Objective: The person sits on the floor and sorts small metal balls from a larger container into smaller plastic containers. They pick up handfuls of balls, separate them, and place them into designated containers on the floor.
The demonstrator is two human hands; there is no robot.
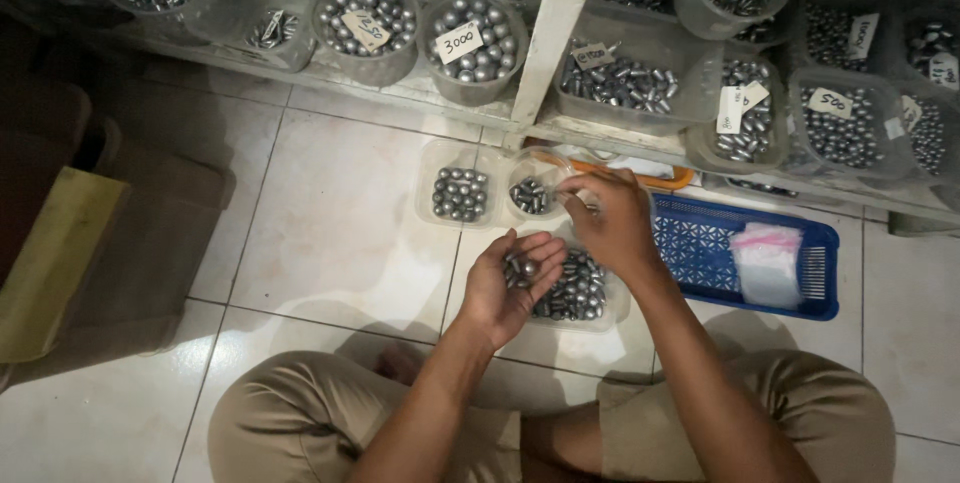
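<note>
1. Head view. The person sits cross-legged on a tiled floor [330,213], facing a low shelf [545,43] packed with clear tubs of grey metal weights.
2. Left hand [510,288]: palm up, cupped open, a few weights [520,268] lying in it. It hovers over the near edge of a clear tub [580,293] of oval weights on the floor.
3. Right hand [605,218]: fingers pinched together at the tips; what they pinch is too small to tell. It sits just above and beyond the left palm.
4. Two more small tubs stand further out: one with round balls [460,193], one with fewer pieces [530,195].
5. Blue basket [740,263] to the right, holding a clear bag [768,258]. Orange-rimmed item [670,178] partly hidden behind the right hand.
</note>
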